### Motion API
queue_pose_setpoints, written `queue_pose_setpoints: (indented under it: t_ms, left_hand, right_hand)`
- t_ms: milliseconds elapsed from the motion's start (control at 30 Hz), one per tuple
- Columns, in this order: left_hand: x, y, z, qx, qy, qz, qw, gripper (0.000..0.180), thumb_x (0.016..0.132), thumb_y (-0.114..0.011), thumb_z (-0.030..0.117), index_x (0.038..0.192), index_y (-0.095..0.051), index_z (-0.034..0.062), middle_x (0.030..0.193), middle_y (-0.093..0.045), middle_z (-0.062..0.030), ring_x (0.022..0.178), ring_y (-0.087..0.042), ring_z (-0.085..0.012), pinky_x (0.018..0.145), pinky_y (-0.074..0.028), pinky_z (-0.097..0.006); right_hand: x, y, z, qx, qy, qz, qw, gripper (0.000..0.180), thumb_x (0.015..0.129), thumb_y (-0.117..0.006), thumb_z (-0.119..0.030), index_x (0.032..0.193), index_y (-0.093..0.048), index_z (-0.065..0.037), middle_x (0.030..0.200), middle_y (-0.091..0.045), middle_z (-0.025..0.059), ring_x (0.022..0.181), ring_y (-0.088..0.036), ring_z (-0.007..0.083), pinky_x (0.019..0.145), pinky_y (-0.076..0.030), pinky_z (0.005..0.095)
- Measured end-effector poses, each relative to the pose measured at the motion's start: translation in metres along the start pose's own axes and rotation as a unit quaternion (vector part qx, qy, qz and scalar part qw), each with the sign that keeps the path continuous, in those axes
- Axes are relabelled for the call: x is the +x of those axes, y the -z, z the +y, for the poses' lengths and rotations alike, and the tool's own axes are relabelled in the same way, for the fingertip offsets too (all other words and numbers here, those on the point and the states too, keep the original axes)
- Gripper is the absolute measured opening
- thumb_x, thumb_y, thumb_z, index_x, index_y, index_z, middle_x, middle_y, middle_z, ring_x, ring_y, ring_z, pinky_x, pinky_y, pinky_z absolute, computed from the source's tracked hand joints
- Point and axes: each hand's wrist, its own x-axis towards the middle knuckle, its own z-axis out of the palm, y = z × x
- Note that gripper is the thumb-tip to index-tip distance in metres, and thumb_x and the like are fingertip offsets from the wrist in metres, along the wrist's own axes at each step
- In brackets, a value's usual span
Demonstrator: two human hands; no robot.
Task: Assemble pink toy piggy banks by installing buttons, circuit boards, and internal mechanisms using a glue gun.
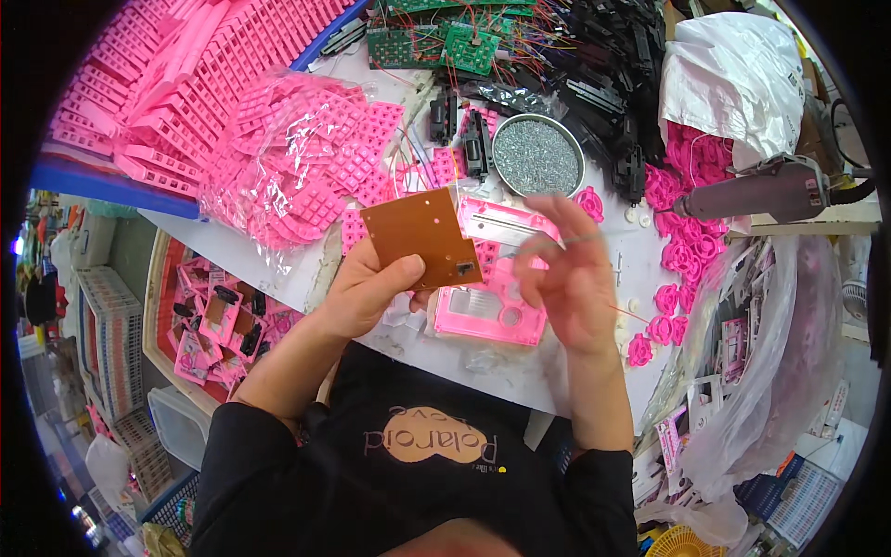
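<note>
My left hand grips a brown circuit board at its lower left corner, thumb on top, and holds it above the table. The board has a few small holes and a dark patch near one corner. To its right, my right hand is raised with fingers curled and smeared by motion; whether they hold anything is unclear. Beneath and between the hands lies a pink plastic casing with a round opening, partly hidden by the board. Pink keypad pieces and black plastic parts lie just beyond.
A round tin of small screws stands behind the casing. Bagged pink keypads fill the left, green circuit boards the back. At right, an electric screwdriver lies by pink rings. A bin of pink assemblies sits lower left.
</note>
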Motion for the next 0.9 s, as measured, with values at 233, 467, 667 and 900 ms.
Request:
queue_pose_setpoints:
  t_ms: [233, 467, 667, 900]
  left_hand:
    - [-0.028, 0.009, 0.017, 0.127, 0.097, -0.039, 0.986, 0.03, 0.1, -0.06, 0.009, 0.128, -0.06, -0.0029, 0.104, -0.07, -0.0067, 0.077, -0.057, -0.0068, 0.067, -0.048, -0.026]
    - [-0.029, -0.012, 0.028, 0.184, 0.141, -0.156, 0.96, 0.03, 0.1, -0.06, 0.006, 0.128, -0.06, -0.0052, 0.116, -0.07, -0.0127, 0.108, -0.066, -0.017, 0.094, -0.053, -0.034]
    - [-0.022, -0.032, 0.016, 0.085, 0.203, -0.182, 0.958, 0.035, 0.101, -0.06, 0.008, 0.134, -0.056, -0.0042, 0.117, -0.07, -0.0123, 0.108, -0.066, -0.0165, 0.093, -0.053, -0.033]
    - [-0.03, -0.023, 0.007, 0.027, 0.261, -0.085, 0.961, 0.033, 0.101, -0.06, 0.008, 0.131, -0.057, -0.0037, 0.112, -0.071, -0.0097, 0.092, -0.067, -0.016, 0.075, -0.055, -0.034]
  right_hand:
    - [-0.113, 0.035, -0.043, 0.107, -0.107, 0.2, 0.968, 0.041, 0.108, -0.042, -0.038, 0.088, -0.055, -0.004, 0.081, -0.064, 0.0177, 0.06, -0.062, 0.0242, 0.05, -0.051, 0.0327]
    - [-0.169, 0.034, -0.123, -0.787, -0.108, 0.14, 0.591, 0.031, 0.083, -0.072, -0.014, 0.113, -0.067, -0.007, 0.108, -0.069, 0.0168, 0.103, -0.065, 0.0353, 0.087, -0.052, 0.0478]
    - [-0.072, -0.022, -0.053, -0.701, 0.21, -0.095, 0.675, 0.046, 0.063, -0.081, -0.004, 0.107, -0.068, -0.009, 0.111, -0.063, 0.009, 0.1, -0.057, 0.0323, 0.083, -0.05, 0.039]
    - [-0.058, -0.009, -0.033, -0.678, 0.113, -0.199, 0.698, 0.034, 0.073, -0.078, -0.012, 0.104, -0.066, -0.007, 0.105, -0.063, 0.0073, 0.097, -0.058, 0.0274, 0.077, -0.051, 0.0381]
